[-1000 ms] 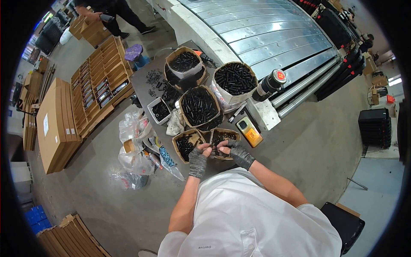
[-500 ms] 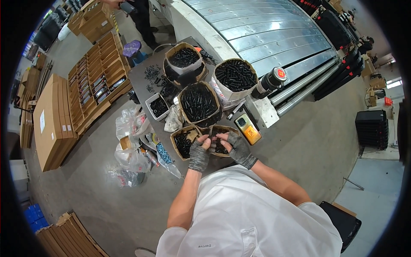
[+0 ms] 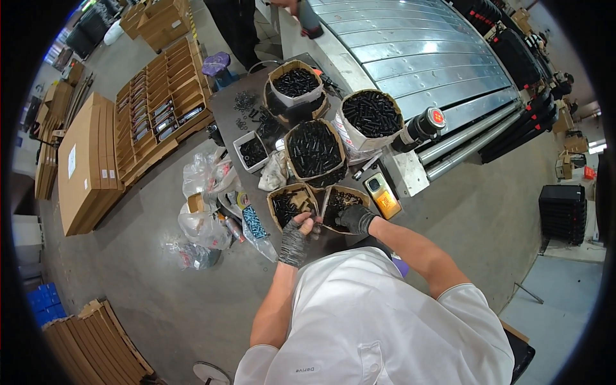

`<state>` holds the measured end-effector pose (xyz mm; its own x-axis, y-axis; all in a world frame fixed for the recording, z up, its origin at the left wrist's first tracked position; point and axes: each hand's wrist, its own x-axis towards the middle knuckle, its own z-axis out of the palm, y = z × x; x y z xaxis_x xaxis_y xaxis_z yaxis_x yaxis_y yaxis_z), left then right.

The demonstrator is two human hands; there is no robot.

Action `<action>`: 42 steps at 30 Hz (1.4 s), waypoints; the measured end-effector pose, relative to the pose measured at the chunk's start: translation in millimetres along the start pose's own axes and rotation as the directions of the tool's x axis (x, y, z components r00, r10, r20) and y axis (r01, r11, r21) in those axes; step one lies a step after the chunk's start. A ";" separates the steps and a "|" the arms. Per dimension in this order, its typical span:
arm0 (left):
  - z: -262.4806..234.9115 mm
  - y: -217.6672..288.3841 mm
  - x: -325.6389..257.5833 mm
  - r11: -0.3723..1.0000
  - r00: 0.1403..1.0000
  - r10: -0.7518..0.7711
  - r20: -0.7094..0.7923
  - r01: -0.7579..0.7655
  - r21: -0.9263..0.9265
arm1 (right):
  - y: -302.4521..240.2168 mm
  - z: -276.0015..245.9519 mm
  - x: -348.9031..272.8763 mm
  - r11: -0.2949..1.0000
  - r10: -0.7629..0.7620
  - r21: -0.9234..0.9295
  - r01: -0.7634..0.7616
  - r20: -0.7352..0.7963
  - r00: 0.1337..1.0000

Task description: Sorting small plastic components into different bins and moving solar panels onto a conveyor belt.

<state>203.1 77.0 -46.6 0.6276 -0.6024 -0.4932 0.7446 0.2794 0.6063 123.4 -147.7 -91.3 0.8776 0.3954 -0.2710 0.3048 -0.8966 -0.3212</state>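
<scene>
My left hand (image 3: 297, 242), in a grey fingerless glove, is closed with thumb and fingers together at the near edge of the left small cardboard box (image 3: 300, 197). What it pinches, if anything, is too small to make out. Black cylindrical parts (image 3: 282, 206) lie in that box. My right hand (image 3: 356, 219), gloved alike, reaches down into the right small box (image 3: 367, 199), which holds small dark ring-like pieces (image 3: 340, 199); its fingertips are hidden there. Just behind both boxes stands a larger carton of black cylindrical parts (image 3: 314, 149).
More cartons of black parts (image 3: 371, 114) stand farther back, beside a white tray (image 3: 240, 158) and loose rings (image 3: 244, 101). A phone (image 3: 383, 196) and a black cylindrical tool (image 3: 420, 130) lie to the right. Plastic bags (image 3: 205, 228) hang left. Another person's hand (image 3: 289, 5) shows beyond.
My right hand has parted from my left and gone down into the right small box. My left hand stays near the left box. The other person has moved right, toward the metal-topped conveyor.
</scene>
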 end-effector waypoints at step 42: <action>11.2 -1.4 1.3 0.993 1.000 -0.024 0.008 0.023 0.119 | 5.9 3.2 -6.3 0.954 0.294 0.041 -0.298 0.080 0.952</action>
<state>200.4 67.4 -41.1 0.6078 -0.6151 -0.5023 0.7261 0.1744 0.6651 118.5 -154.8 -94.4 0.8957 0.1289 -0.4255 0.0141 -0.9648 -0.2627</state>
